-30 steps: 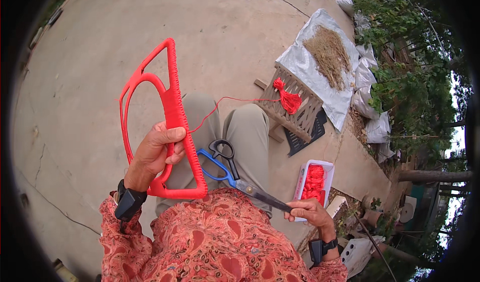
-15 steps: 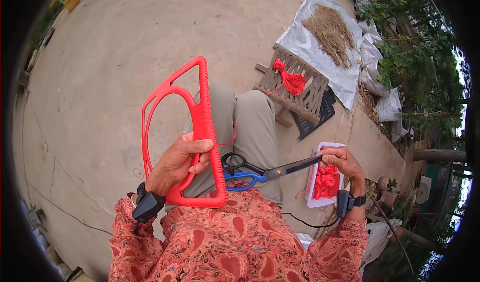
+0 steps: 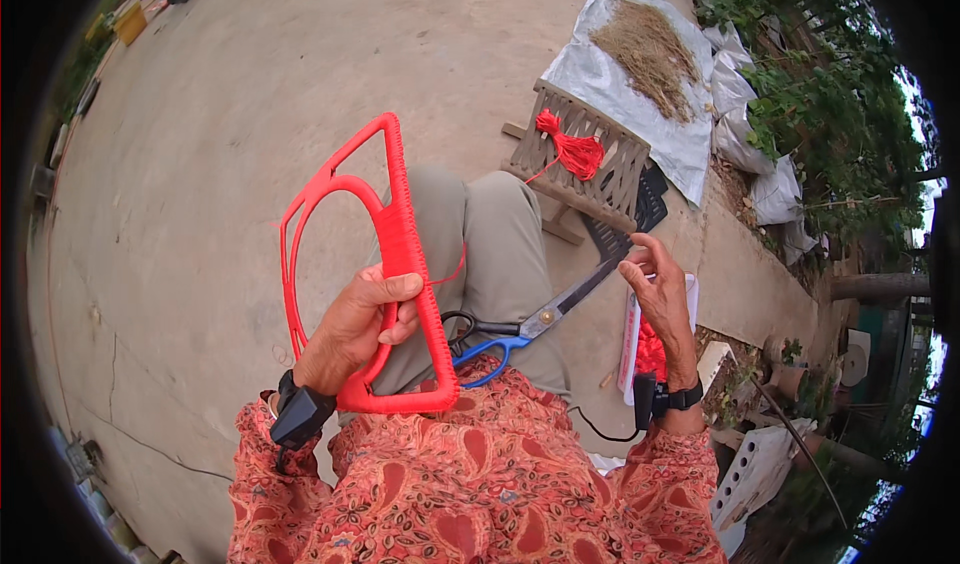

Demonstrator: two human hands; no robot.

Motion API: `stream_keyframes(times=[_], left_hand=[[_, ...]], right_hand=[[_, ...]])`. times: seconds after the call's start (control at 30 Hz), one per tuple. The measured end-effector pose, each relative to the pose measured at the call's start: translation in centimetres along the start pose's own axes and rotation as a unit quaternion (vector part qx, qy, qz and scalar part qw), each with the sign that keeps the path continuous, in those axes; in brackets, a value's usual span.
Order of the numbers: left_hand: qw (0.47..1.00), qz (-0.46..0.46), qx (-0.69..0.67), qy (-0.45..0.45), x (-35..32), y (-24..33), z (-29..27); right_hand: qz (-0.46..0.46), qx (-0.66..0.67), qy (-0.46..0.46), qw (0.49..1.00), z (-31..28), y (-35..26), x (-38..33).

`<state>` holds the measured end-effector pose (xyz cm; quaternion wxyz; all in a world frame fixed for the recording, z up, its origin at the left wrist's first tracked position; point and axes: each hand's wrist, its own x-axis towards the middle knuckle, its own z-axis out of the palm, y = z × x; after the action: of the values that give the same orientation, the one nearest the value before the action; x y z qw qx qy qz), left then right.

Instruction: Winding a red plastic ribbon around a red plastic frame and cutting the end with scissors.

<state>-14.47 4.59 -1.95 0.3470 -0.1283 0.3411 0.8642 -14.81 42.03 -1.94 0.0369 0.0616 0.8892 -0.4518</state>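
Left hand [image 3: 355, 329], fingers clamped on the red frame [image 3: 375, 264], holds it upright over the lap. Scissors [image 3: 525, 324] lie across the thigh, blades pointing at the right hand [image 3: 662, 299]. Right fingers loosely apart, tips just beside the blade tip; contact unclear. Red tassel [image 3: 572, 149] on the wooden stool [image 3: 590, 169], well apart.

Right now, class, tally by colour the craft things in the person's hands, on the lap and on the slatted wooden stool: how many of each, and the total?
Red: 3 - cord-wrapped red frame in left hand, red tassel on stool, red cord bundle by right hand
Blue-and-black: 1 - long metal scissors
Total: 4
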Motion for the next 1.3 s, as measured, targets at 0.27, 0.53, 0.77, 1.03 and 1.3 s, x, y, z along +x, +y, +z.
stream_keyframes(times=[0.27,0.53,0.77,1.03,1.3], left_hand=[[1.000,0.002,-0.019,-0.001,0.0,-0.1,-0.3],[1.000,0.013,0.008,-0.026,-0.3,-0.1,-0.2],[1.000,0.019,0.002,-0.017,-0.1,-0.3,-1.0],[1.000,0.012,-0.007,-0.020,0.2,-0.6,-0.7],[1.000,0.004,-0.005,0.002,0.1,-0.6,-0.4]], right_hand=[[0.226,0.209,-0.092,0.947,4.2,-1.2,-8.3],[0.182,0.390,-0.025,0.902,8.3,-1.6,-4.9],[0.069,0.359,-0.111,0.924,5.4,-2.8,1.4],[0.064,0.290,-0.232,0.926,7.0,-3.1,9.2],[-0.001,0.228,-0.116,0.967,9.8,-2.5,7.0]])
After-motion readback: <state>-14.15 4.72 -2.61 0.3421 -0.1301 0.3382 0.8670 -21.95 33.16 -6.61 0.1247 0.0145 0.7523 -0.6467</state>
